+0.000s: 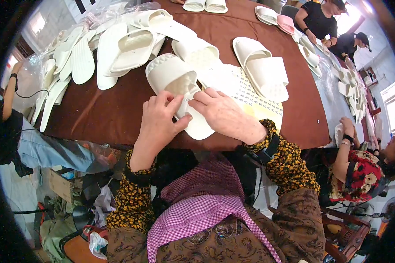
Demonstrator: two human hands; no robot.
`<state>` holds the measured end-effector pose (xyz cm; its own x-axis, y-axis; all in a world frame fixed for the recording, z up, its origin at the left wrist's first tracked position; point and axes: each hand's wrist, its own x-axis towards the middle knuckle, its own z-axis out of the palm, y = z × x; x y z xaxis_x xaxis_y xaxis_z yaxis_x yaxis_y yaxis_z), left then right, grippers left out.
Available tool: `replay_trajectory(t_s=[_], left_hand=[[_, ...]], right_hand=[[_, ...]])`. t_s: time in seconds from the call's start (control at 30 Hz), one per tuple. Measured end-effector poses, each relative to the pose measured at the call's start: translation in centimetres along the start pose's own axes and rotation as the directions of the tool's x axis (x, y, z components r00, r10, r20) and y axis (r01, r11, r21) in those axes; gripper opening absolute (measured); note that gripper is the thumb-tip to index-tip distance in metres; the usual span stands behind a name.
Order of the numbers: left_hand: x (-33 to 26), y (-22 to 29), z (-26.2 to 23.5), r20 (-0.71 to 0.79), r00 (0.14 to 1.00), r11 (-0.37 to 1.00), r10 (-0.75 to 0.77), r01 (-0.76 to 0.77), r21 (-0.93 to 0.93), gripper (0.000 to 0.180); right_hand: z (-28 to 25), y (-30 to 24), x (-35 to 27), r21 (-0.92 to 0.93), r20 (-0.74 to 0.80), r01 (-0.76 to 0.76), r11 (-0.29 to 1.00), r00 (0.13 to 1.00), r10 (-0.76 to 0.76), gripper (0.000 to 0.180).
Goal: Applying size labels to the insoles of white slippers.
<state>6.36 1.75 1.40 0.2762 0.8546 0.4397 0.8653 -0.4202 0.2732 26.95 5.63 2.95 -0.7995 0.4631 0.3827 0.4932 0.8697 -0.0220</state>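
A white slide slipper (169,72) lies in front of me with its heel toward the table's near edge. A small size sticker (187,100) shows on its insole between my fingertips. At its left side, my left hand (159,122) has bent fingers, the index fingertip at the sticker and the thumb lower on the sole. My right hand (221,115) reaches across from the right, its curled fingertips pressed on the slipper beside the sticker. Partly under my right hand is a yellow-backed sheet of size stickers (263,105), with another white slipper (265,72) on its far part.
A heap of white slippers (118,48) covers the left of the brown-covered table (303,118). Another white slipper (197,52) sits just beyond mine. More slippers, one pink (285,24), line the right side. Co-workers sit on the right; another person's arm (8,90) is at the left.
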Motion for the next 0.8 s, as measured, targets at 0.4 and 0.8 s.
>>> replay_trajectory(t_s=[0.4,0.8], left_hand=[[0.25,0.14,-0.18,0.029,0.997,0.994,0.071,-0.073,0.082,0.041],[-0.09,-0.15,0.39,-0.056,0.998,0.999,0.038,-0.038,0.011,0.046]], right_hand=[[0.43,0.03,0.0,-0.023,0.007,-0.014,1.0,1.0,0.014,0.029],[-0.05,-0.09,-0.14,-0.002,0.019,-0.026,1.0,0.999,0.026,0.024]])
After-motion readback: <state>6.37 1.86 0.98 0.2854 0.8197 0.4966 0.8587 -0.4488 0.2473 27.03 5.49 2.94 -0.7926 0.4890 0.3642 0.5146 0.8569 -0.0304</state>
